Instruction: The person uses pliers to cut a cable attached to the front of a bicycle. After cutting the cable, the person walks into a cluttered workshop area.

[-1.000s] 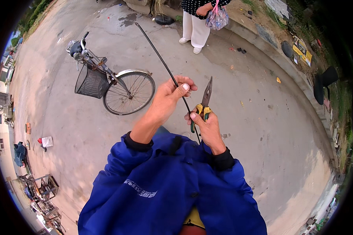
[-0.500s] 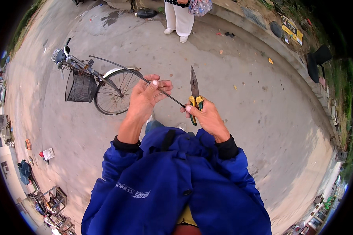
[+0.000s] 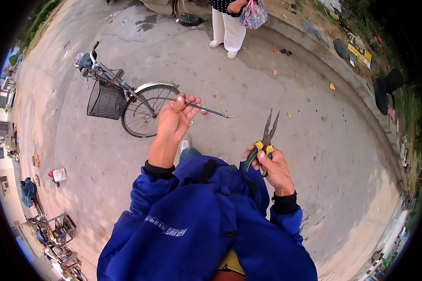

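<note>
Between the thumb and fingers of my left hand is a thin black cable, which looks like a bicycle brake cable. Its free end points right, with a fine bare wire sticking out of the tip. My right hand grips long-nose pliers by their yellow and green handles. The pliers' jaws are spread and point away from me, with nothing between them. They are apart from the cable end. Beyond my left hand stands a bicycle with a front wheel, a silver mudguard and a black mesh basket.
A person in white trousers stands ahead, holding a patterned bag. A black chair and a yellow board are by the kerb at right. A metal frame with parts stands at lower left on the concrete ground.
My right hand has let go of the cable and moved right and nearer, and the pliers' jaws have opened. The cable's far part has dropped toward the wheel. The view has shifted slightly.
</note>
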A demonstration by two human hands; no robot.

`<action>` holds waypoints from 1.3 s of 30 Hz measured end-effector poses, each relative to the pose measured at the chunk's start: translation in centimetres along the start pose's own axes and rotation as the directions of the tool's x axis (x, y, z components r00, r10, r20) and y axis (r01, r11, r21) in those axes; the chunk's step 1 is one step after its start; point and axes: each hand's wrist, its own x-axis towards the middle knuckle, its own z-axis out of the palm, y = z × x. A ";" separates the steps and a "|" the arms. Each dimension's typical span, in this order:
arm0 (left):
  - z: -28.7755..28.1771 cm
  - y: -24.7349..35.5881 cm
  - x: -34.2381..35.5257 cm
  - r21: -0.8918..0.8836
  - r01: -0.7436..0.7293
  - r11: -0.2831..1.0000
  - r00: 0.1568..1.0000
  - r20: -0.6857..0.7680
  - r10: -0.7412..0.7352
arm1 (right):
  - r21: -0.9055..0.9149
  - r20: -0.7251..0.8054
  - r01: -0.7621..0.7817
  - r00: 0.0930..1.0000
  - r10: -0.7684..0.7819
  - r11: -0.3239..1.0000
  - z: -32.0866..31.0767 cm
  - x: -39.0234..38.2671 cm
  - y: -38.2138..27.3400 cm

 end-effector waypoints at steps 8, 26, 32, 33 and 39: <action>0.3 -1.3 0.7 -0.097 0.100 0.990 0.991 0.101 -0.090 | 0.155 0.429 -0.173 0.898 0.092 0.973 4.6 1.5 1.5; -1.9 -3.2 -0.4 -0.174 0.301 0.937 0.953 0.091 -0.290 | 0.086 0.494 -0.183 0.861 0.117 0.979 6.3 3.5 0.8; -1.4 -3.7 -0.3 -0.180 0.341 0.923 0.940 0.054 -0.337 | 0.111 0.483 -0.171 0.870 0.097 0.979 6.2 3.4 1.6; -1.6 -3.8 -0.1 -0.165 0.343 0.925 0.939 0.055 -0.338 | 0.118 0.474 -0.154 0.877 0.081 0.981 6.2 3.4 1.7; -0.9 -4.1 0.1 -0.123 0.371 0.921 0.928 0.019 -0.371 | 0.082 0.437 -0.122 0.896 0.074 0.989 6.7 3.4 1.9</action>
